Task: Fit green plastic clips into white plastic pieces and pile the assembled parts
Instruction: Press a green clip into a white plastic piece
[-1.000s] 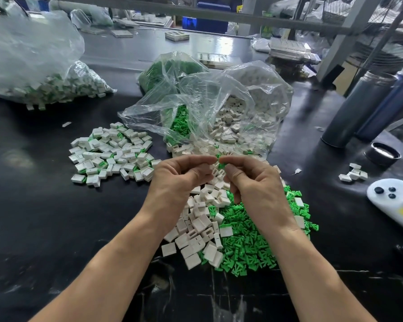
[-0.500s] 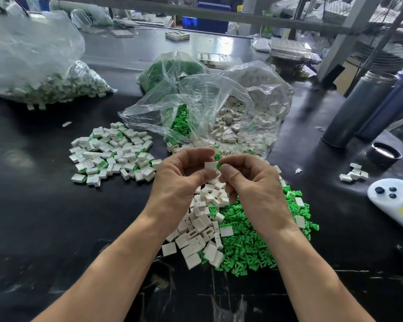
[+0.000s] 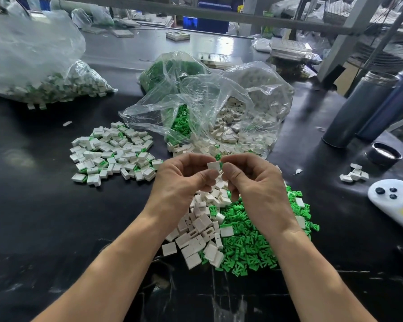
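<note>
Nearest us, loose white pieces point(image 3: 197, 238) and green clips point(image 3: 249, 247) cover the table point(image 3: 44, 217). Above them our left hand point(image 3: 182, 182) pinches a white piece point(image 3: 213, 165) — our right hand point(image 3: 256, 182) pinches at its right edge, where green shows. Further left lies the assembled pile point(image 3: 112, 153); beyond, open bags point(image 3: 219, 108).

Two bare forearms come into view from the bottom edge, with no sleeves showing anywhere along them. The left hand point(image 3: 180, 180) and the right hand point(image 3: 256, 182) wear no gloves, rings, watch or wristband. The fingers point(image 3: 205, 176) are uncovered, with short, unpainted nails; each thumbnail shows plainly. Faint creases cross both wrists just behind the fingers' knuckles.
</note>
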Tool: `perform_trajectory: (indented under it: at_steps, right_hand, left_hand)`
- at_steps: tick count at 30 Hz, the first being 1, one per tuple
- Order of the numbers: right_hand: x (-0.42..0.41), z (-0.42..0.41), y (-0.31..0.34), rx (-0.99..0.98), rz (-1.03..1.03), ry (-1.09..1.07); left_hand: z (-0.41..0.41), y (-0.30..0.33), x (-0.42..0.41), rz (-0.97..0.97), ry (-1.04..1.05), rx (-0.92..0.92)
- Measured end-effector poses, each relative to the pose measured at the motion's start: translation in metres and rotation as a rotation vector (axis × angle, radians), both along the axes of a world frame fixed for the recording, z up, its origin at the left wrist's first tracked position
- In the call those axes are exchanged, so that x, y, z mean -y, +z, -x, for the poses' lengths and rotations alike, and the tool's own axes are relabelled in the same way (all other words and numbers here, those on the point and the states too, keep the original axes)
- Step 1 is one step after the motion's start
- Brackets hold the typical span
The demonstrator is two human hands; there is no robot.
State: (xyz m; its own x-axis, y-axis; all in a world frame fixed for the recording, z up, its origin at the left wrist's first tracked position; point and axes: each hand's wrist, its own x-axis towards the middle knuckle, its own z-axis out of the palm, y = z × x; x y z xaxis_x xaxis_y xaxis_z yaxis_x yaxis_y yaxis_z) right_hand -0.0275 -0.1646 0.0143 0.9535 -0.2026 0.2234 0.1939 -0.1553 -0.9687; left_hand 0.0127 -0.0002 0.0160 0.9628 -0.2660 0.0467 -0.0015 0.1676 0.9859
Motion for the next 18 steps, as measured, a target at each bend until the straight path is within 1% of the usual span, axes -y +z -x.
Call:
perform_trajectory:
  at_steps: [4,7,9,13,18]
  right_hand:
    - [-0.0002,-0.0031,-0.0028,-0.047,-0.116,0.018]
    - [0.0009,-0.0042,-0.0039,-0.050,-0.128,0.015]
    - [0.0016,-0.0036,-0.0038,-0.045,-0.060,0.001]
    - [-0.0002,-0.0023,-0.0048,-0.033,0.173,-0.058]
    - [-0.0041,-0.0001,-0.0025,0.004,0.330,-0.094]
  left_hand:
    - [0.0029,0.0017,0.0012,0.025,-0.010,0.000]
    - [0.0037,0.0037,0.0015,0.063,-0.018,-0.025]
    - [0.0034,0.0041,0.0009,0.062,-0.019,-0.027]
    - [0.0027,0.0023,0.0003,-0.015,0.001,0.020]
    - [0.0029,0.0041,-0.0010,-0.037,0.011,0.049]
